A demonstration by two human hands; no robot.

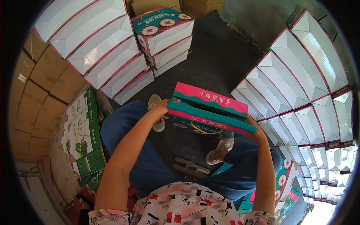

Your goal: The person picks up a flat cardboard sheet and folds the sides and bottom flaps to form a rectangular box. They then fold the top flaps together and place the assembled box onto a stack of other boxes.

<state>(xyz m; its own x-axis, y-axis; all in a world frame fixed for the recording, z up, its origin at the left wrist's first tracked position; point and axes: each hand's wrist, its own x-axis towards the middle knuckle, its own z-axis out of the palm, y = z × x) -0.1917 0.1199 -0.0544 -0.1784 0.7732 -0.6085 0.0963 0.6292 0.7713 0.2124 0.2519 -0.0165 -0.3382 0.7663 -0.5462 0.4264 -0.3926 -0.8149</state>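
A pink and teal gift box (212,116) with printed lettering and a gold cord handle (204,129) is held up in front of me, above the floor between my feet. My left hand (162,108) grips its left end, thumb near the top edge. At the opposite end, my right hand (256,129) is closed round the corner. A dark gap runs between the box's pink panel and its teal front edge. The undersides of both hands' fingers are partly hidden by the box.
White-sided boxes (97,48) are stacked ahead on the left, beside a shorter pile topped by a teal printed box (161,22). A tall wall of similar boxes (296,82) rises on the right. Brown cartons (48,86) and flat green-white cartons (80,138) lie left.
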